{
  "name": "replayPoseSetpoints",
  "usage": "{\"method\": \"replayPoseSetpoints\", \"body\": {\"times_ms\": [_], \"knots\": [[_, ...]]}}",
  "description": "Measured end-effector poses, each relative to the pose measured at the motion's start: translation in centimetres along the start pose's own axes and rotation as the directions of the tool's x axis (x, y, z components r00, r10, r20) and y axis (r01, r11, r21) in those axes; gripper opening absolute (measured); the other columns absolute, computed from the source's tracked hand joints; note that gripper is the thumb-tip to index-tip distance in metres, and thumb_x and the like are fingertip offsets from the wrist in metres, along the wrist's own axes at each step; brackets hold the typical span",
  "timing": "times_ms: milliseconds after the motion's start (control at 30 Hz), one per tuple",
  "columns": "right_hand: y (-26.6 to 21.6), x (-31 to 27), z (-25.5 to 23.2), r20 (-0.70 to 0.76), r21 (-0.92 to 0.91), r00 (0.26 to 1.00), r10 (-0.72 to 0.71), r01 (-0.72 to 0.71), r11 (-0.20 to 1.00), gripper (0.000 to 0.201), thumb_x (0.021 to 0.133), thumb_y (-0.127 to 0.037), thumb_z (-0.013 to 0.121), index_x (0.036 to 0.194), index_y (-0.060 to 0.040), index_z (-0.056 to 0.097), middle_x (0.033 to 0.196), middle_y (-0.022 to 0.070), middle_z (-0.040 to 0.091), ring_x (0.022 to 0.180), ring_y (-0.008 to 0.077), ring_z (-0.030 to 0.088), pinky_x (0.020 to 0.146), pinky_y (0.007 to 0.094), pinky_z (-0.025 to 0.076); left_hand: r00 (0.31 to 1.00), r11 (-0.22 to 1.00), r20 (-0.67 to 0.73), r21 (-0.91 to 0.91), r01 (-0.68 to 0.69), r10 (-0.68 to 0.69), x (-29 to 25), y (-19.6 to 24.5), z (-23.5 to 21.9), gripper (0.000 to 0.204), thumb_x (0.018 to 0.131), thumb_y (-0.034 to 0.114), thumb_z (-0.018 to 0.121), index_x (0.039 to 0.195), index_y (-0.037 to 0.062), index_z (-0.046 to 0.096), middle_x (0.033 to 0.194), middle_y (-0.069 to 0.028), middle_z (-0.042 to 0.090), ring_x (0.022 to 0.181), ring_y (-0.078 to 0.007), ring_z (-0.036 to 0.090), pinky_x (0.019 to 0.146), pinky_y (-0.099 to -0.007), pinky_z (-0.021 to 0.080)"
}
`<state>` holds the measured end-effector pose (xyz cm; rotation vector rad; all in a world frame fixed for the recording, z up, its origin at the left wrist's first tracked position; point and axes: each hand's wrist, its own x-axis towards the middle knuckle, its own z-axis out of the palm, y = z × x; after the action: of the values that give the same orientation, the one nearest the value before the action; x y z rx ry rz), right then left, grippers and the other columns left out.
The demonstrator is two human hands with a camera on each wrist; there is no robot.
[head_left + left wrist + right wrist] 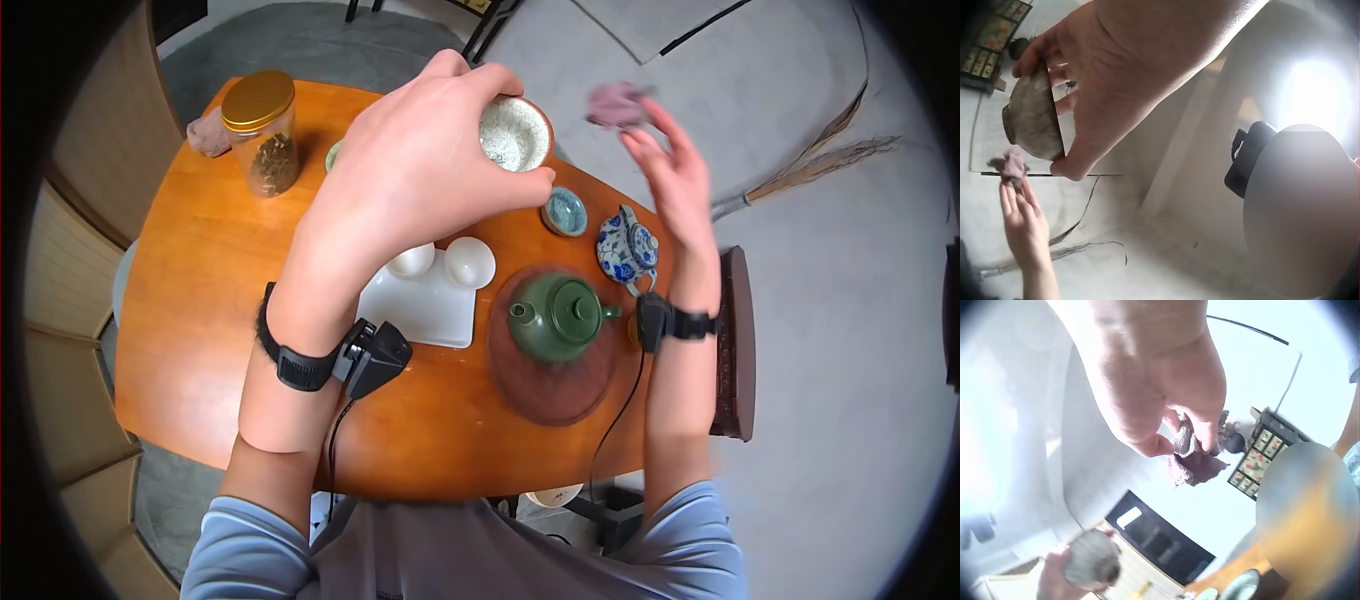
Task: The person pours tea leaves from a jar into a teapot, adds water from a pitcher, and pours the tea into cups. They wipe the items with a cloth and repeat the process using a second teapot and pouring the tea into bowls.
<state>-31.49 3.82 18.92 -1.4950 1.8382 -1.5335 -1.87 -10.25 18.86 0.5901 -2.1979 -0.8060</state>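
Observation:
My left hand [415,160] grips a bowl-shaped teacup [515,135] by its sides, thumb on one side and fingers on the other. The cup has a pale crackled inside and a brown rim; its grey-brown outside and narrow foot [1007,125] show in the left wrist view, raised off the table. To the right of it, my right hand [680,180] pinches a crumpled mauve cloth [615,106] between thumb and fingers. The cloth [1194,464] hangs from the fingertips in the right wrist view, apart from the cup.
On the wooden table [200,370], a green teapot [555,315] sits on a round reddish-brown mat [550,400]. A blue-and-white pot [628,248] and blue-green cup [565,212] stand beyond. White cups [470,262] are on a white tray [430,315]. A gold-lidded jar [262,140] stands far left.

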Motion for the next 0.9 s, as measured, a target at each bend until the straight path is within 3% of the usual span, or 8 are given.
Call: {"method": "replayPoseSetpoints", "body": {"times_ms": [67,333,400,467,600,733,800,900], "knots": [[-1.7,-3.8,-1.3,-0.141,0.182,0.989,-0.043,0.068,0.981,0.056,0.103,-0.001,0.057,0.156,0.0059,0.04,0.152,0.018,0.05,0.132,0.0286,0.061,0.119,0.0457,0.047,1.0,1.0,0.031,0.003,0.004,-0.004,-0.1,0.2,0.5,0.054,0.076,0.032,0.082,0.122,0.006,0.07,0.107,-0.0138,0.064,0.098,-0.0344,0.067,0.087,-0.0407,0.054],[0.6,-11.7,-5.1,-0.482,0.604,0.875,-0.044,0.369,0.706,0.052,0.101,-0.006,0.057,0.153,-0.0014,0.048,0.145,0.0145,0.056,0.139,0.0317,0.05,0.12,0.0497,0.037,0.968,0.999,0.25,-0.043,-0.016,0.026,0.2,1.0,5.8,0.063,0.073,0.035,0.083,0.129,0.0093,0.069,0.114,-0.0148,0.063,0.105,-0.0335,0.065,0.093,-0.0408,0.053],[1.0,-12.8,-6.4,-0.421,0.692,0.903,-0.081,0.378,0.615,0.043,0.103,-0.01,0.055,0.145,-0.0053,0.055,0.139,0.012,0.059,0.133,0.0285,0.051,0.111,0.0474,0.043,0.899,0.993,0.43,0.049,-0.111,0.079,1.9,0.3,8.3,0.069,0.072,0.038,0.084,0.134,0.0114,0.067,0.121,-0.0166,0.062,0.109,-0.0355,0.064,0.095,-0.0423,0.053],[0.7,-12.8,-7.2,-0.206,0.936,0.967,-0.148,0.239,0.257,0.034,0.104,-0.016,0.054,0.136,-0.0071,0.059,0.138,0.0114,0.057,0.127,0.0314,0.053,0.103,0.0469,0.045,0.862,0.985,0.506,0.125,-0.12,0.041,3.7,0.1,10.4,0.071,0.073,0.038,0.084,0.136,0.0124,0.067,0.125,-0.0179,0.062,0.112,-0.036,0.064,0.098,-0.0429,0.053],[1.8,-13.3,-9.0,-0.171,0.984,0.98,-0.105,0.175,0.036,0.027,0.105,-0.024,0.048,0.121,-0.0061,0.061,0.131,0.013,0.058,0.12,0.0327,0.053,0.101,0.0493,0.044,0.77,0.934,0.629,0.329,-0.137,-0.108,5.6,-0.6,13.9,0.078,0.072,0.037,0.085,0.142,0.0136,0.062,0.135,-0.0201,0.061,0.123,-0.0387,0.062,0.104,-0.0442,0.052],[-1.0,-13.4,-7.1,-0.343,0.939,0.928,0.143,0.344,0.016,0.028,0.105,-0.026,0.046,0.117,-0.0056,0.06,0.134,0.0172,0.058,0.127,0.0375,0.052,0.111,0.0593,0.041,0.738,0.896,0.666,0.385,-0.22,-0.105,6.4,-3.2,16.9,0.087,0.07,0.035,0.088,0.148,0.0134,0.056,0.139,-0.0201,0.06,0.127,-0.0399,0.06,0.108,-0.0447,0.051],[-2.7,-13.3,-5.8,-0.407,0.913,0.873,0.271,0.378,0.152,0.026,0.105,-0.024,0.044,0.115,-0.0045,0.059,0.142,0.0212,0.055,0.136,0.0423,0.049,0.121,0.0712,0.031,0.734,0.905,0.673,0.363,-0.222,-0.09,6.4,-4.1,17.6,0.095,0.068,0.034,0.091,0.152,0.0128,0.052,0.14,-0.0208,0.059,0.13,-0.0401,0.059,0.11,-0.0447,0.05],[-2.3,-13.0,-6.1,-0.392,0.919,0.888,0.24,0.39,0.056,0.027,0.105,-0.022,0.043,0.114,0.0,0.057,0.148,0.0247,0.05,0.144,0.0476,0.042,0.123,0.0766,0.025,0.736,0.901,0.672,0.368,-0.23,-0.087,6.4,-5.0,18.3,0.095,0.066,0.033,0.093,0.15,0.0126,0.053,0.14,-0.0187,0.06,0.13,-0.0381,0.06,0.109,-0.0441,0.05]]}}
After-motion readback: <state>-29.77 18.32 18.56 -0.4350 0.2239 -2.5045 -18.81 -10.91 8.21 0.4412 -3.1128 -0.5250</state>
